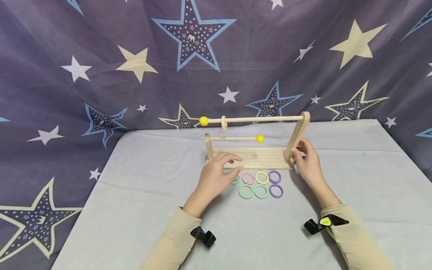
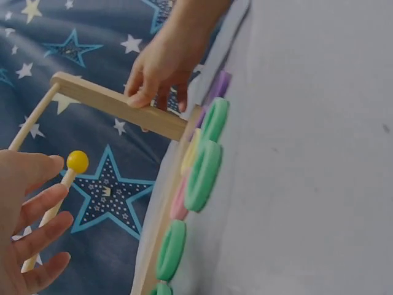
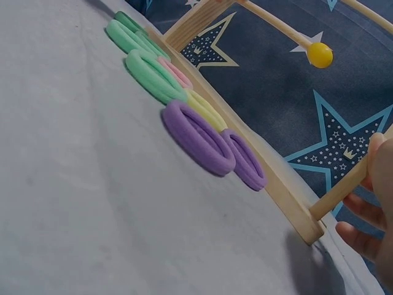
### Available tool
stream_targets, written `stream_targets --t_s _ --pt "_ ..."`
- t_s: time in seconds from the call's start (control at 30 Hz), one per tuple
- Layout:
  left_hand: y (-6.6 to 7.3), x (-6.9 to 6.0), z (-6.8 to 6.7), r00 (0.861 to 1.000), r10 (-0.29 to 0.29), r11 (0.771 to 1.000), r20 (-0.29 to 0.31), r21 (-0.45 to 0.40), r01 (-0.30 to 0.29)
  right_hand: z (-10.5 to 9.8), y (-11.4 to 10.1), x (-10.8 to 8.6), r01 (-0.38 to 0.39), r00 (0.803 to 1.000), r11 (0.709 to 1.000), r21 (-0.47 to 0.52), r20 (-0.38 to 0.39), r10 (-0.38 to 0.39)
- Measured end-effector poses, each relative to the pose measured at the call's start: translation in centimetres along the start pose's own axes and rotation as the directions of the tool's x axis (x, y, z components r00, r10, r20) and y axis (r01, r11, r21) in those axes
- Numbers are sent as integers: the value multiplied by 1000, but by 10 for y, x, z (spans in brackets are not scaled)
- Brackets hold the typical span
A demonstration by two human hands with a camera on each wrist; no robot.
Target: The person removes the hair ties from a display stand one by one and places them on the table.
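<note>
A wooden rack (image 1: 254,157) stands on the cloth, with two horizontal rods that each end in a yellow ball. My right hand (image 1: 308,161) grips its tall right post (image 3: 341,192) between thumb and fingers. Over the front left of the base hovers my left hand (image 1: 216,178), fingers loosely bent and apart, holding nothing in the left wrist view. Hair ties lie in two rows before the base: green (image 1: 246,191), pink (image 1: 248,178), yellow (image 1: 261,177) and purple (image 1: 276,191). The left hand partly hides one green hair tie (image 1: 235,179).
A pale ring (image 1: 224,122) hangs on the upper rod (image 1: 256,119) near its yellow ball (image 1: 204,120). The lower rod's ball (image 1: 260,138) points right from the short left post (image 1: 209,146). Behind the grey cloth (image 1: 135,225) hangs a star-patterned curtain (image 1: 256,48).
</note>
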State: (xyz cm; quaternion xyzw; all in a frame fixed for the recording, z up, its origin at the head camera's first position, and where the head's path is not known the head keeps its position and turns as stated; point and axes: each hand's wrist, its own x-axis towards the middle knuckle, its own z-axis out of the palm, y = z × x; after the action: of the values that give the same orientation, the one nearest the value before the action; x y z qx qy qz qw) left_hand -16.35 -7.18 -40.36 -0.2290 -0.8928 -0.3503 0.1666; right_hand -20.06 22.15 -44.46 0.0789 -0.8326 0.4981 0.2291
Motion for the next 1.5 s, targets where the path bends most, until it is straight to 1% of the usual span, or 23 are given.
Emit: stream_targets --t_s 0.13,0.27,0.37,0.5,0.63,0.7,0.83,1.07,1.33,1.5 --pt "1 4 -5 997 -56 998 -55 -44 53 0 2 1 4 1000 1000 -6 -2 -4" --pt "1 8 -11 989 -97 993 -113 -75 89 0 2 0 0 1000 1000 -11 -2 0" --pt "1 12 -16 980 -118 989 -159 -103 102 0 2 0 2 1000 1000 -5 -1 -2" --pt "-2 19 -22 966 -138 987 -218 -115 115 0 0 1 4 1000 1000 7 -1 -4" --pt "-5 27 -29 949 -181 979 -258 -141 148 0 0 0 -10 1000 1000 -1 0 10" --pt "-6 30 -32 943 -199 974 -266 -161 160 0 1 1 -15 1000 1000 -10 1 15" --pt "-7 35 -35 936 -225 966 -270 -187 178 0 1 1 -14 1000 1000 -17 1 14" --pt "-4 43 -37 910 -288 944 -299 -249 216 0 0 0 -4 1000 1000 -5 -2 4" --pt "-3 49 -34 906 -312 932 -286 -276 234 1 3 0 -14 1000 1000 -14 -2 14" --pt "-3 53 -31 902 -318 930 -291 -282 236 1 3 1 -3 1000 1000 -15 -7 2"
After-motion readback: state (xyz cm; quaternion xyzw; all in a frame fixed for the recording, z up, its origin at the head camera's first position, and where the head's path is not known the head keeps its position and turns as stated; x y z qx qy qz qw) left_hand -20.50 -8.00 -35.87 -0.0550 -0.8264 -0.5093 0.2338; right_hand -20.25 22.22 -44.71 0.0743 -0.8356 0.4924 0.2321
